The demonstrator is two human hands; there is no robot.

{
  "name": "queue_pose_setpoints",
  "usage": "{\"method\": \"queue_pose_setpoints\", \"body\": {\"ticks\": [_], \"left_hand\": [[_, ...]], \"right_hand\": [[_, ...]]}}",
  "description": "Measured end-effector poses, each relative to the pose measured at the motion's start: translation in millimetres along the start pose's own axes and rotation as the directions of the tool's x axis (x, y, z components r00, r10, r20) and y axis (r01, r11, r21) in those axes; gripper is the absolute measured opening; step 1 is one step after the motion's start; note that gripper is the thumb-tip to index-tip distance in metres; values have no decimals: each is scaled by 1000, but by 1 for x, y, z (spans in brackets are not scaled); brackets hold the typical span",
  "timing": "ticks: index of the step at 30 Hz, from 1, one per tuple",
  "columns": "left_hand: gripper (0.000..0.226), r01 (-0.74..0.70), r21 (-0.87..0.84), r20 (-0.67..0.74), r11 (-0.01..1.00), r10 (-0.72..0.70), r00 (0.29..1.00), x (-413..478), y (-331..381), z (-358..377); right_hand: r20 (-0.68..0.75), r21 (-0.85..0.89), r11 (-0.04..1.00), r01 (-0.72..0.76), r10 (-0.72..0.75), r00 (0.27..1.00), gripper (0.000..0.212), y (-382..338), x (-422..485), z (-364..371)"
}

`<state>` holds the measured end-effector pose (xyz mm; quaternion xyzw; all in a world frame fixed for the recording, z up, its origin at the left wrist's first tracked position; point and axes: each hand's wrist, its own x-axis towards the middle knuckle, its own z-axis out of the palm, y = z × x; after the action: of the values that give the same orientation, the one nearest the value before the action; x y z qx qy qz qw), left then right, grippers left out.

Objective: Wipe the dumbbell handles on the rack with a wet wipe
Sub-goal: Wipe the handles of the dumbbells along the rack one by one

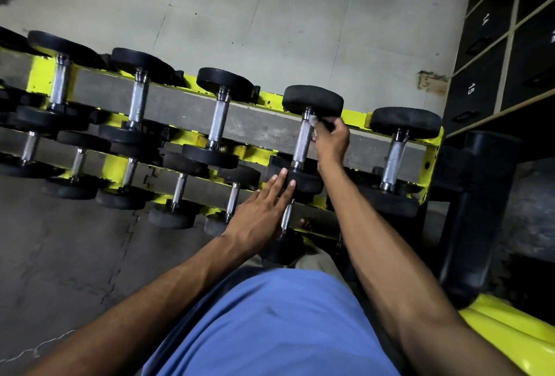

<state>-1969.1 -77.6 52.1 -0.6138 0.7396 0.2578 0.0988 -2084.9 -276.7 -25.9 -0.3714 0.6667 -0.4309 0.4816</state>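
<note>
My right hand (332, 138) pinches the wipe (313, 119) on a top-row handle (301, 143) of the rack (357, 117), and my left hand (264, 204) lies flat, fingers (280, 179) straight, on that dumbbell (306, 182). Loads left, I'd guess.

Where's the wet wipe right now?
Head view, right of centre: the right hand holds the wet wipe against the far end of the handle of the top row's second dumbbell from the right.

The right hand (332, 141) pinches wet wipe (313, 119) against dumbbell handle (301, 143); left hand (262, 207) lies flat.
</note>
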Motion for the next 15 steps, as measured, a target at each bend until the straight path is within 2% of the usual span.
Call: {"method": "queue_pose_setpoints", "body": {"ticks": [1,2,3,5,7,9,11,13,15], "left_hand": [[99,-1,0,2,1000,1,1000,0,1,0],[98,-1,1,4,1000,1,1000,-1,1,-1],[97,-3,4,10,1000,3,1000,-1,1,-1],[96,-13,10,16,1000,13,1000,-2,0,-2],[96,-16,11,6,1000,16,1000,-1,-2,-1],[97,-11,14,10,1000,11,1000,0,-3,-1],[97,-3,12,22,1000,3,1000,-1,0,-2],[95,9,8,26,1000,-9,1000,-1,3,-4],[94,20,10,25,1000,-20,999,0,5,-4]], "right_hand": [[48,-177,964,197,-192,980,12,3,-6,-6],[138,-339,862,377,-351,926,11,3,-13,-11],[242,-471,708,526,-469,849,9,4,-17,-15],[439,-595,387,704,-578,688,10,0,-18,-26],[579,-569,179,803,-606,545,13,-1,-7,-37],[665,-510,91,855,-589,459,19,-4,7,-44],[734,-471,16,882,-547,402,29,-3,17,-45],[777,-456,-38,889,-503,378,37,-6,22,-39],[827,-450,-82,889,-414,380,30,-22,21,-28]]}}
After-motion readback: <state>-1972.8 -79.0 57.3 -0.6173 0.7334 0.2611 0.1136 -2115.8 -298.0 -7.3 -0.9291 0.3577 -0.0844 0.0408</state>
